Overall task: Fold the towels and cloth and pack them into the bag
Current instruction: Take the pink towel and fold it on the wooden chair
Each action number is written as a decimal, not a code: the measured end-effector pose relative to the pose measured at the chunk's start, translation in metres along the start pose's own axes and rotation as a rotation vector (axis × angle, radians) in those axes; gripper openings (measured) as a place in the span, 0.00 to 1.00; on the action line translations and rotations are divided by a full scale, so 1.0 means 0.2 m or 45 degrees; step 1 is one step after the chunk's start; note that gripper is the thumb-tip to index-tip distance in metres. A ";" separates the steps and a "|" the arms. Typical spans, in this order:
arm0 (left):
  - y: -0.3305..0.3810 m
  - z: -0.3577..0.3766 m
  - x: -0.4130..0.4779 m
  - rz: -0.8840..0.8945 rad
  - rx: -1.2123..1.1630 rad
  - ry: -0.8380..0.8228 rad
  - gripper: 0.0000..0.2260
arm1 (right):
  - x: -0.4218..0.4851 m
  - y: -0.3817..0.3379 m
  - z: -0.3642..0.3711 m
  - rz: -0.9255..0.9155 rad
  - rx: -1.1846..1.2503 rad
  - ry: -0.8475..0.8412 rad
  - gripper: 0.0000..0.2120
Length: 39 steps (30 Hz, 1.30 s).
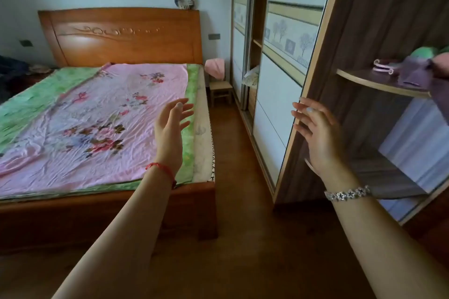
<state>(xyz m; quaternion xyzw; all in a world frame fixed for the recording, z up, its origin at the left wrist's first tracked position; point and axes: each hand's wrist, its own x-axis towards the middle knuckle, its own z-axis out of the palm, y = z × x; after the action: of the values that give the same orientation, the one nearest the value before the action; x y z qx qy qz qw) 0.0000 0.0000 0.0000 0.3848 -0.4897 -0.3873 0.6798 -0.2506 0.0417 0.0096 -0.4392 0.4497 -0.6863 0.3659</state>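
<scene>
Bunched cloths (pixel 422 65) in purple, green and pink lay on the curved upper shelf (pixel 364 80) of the wardrobe at the right. The right hand (pixel 318 133) was raised just below and left of that shelf, fingers spread and empty. The left hand (pixel 171 124) hovered over the bed (pixel 97 192) edge, fingers loosely apart, holding nothing.

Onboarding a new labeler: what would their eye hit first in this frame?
Two bare arms reach forward from the bottom, left hand and right hand both open and empty. On the left, the pink floral sheet covers the wooden bed. At right, purple cloth sits on a curved shelf of the wardrobe. No bag is in view.
</scene>
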 end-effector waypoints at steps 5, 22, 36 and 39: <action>-0.10 0.07 0.12 -0.034 -0.001 0.013 0.10 | 0.16 0.08 0.00 0.034 0.014 0.033 0.11; -0.62 0.63 0.90 -0.058 0.020 0.113 0.09 | 1.25 0.45 -0.10 0.104 0.081 -0.060 0.11; -1.08 0.83 1.61 -0.100 0.048 0.166 0.09 | 2.03 0.79 0.05 0.151 0.117 -0.088 0.10; -1.20 0.85 1.84 -0.109 0.032 0.184 0.10 | 2.24 0.89 0.15 0.154 0.117 -0.096 0.10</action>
<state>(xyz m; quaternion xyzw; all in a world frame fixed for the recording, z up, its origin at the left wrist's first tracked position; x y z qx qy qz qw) -0.1188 -0.4537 -0.0436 0.4408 -0.4273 -0.3812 0.6913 -0.3589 -0.4278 -0.0281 -0.4197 0.4293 -0.6657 0.4431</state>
